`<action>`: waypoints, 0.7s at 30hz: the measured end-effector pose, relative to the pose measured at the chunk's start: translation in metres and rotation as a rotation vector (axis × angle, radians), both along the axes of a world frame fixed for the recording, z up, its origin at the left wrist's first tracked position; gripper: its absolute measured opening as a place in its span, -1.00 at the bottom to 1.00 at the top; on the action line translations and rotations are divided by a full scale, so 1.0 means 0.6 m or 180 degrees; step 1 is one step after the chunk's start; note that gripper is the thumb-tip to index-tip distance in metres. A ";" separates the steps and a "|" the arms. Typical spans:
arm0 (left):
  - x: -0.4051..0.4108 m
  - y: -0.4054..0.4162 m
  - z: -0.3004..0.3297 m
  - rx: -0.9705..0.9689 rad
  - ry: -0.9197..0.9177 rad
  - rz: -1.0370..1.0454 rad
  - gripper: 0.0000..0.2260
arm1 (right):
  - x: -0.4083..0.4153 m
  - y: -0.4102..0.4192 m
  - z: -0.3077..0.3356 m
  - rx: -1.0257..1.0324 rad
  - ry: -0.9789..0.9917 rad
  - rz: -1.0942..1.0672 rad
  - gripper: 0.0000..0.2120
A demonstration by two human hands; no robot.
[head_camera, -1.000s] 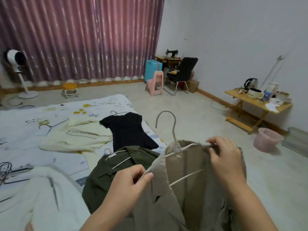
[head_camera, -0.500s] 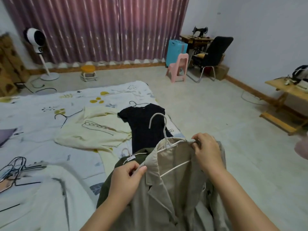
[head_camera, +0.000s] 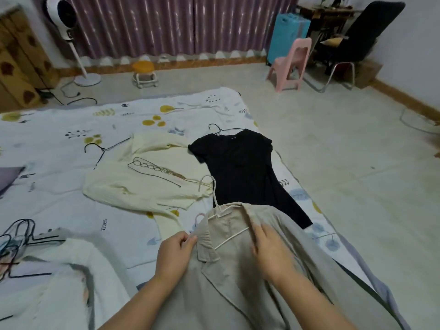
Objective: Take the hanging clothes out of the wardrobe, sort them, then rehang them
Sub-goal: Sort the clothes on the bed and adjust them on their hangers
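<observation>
Left grip [head_camera: 175, 254] pinching collar, beige jacket [head_camera: 238, 282] on white hanger [head_camera: 215, 201]

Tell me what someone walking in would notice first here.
Two hands at the bottom centre work a beige jacket on a white hanger: the left hand pinches its collar, the right hand lies on the fabric. Beyond it, a black dress and a cream garment lie flat on the patterned bedsheet.

beige shirt [head_camera: 273, 294], black dress [head_camera: 240, 167], cream top [head_camera: 147, 186], purple curtain [head_camera: 166, 22]
</observation>
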State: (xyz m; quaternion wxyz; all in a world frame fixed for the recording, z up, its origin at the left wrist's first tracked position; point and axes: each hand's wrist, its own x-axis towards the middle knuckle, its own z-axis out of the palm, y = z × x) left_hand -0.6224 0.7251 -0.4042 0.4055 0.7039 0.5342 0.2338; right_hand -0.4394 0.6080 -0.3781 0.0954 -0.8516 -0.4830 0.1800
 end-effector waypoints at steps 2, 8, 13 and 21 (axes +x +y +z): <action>0.003 0.026 -0.046 -0.0009 0.0461 -0.0036 -0.72 | -0.004 0.004 -0.050 -0.0352 0.0160 0.0027 -0.46; 0.006 0.045 -0.154 0.0209 0.1898 -0.0499 -0.70 | 0.003 0.006 -0.142 -0.1158 0.0294 0.0059 -0.47; 0.000 -0.002 -0.169 0.0476 0.2219 -0.1636 -0.66 | -0.002 0.009 -0.166 -0.1466 0.0196 0.0162 -0.50; 0.005 -0.028 -0.099 -0.0534 0.2854 -0.2215 -0.68 | -0.016 0.000 -0.100 -0.1711 0.0136 0.0345 -0.66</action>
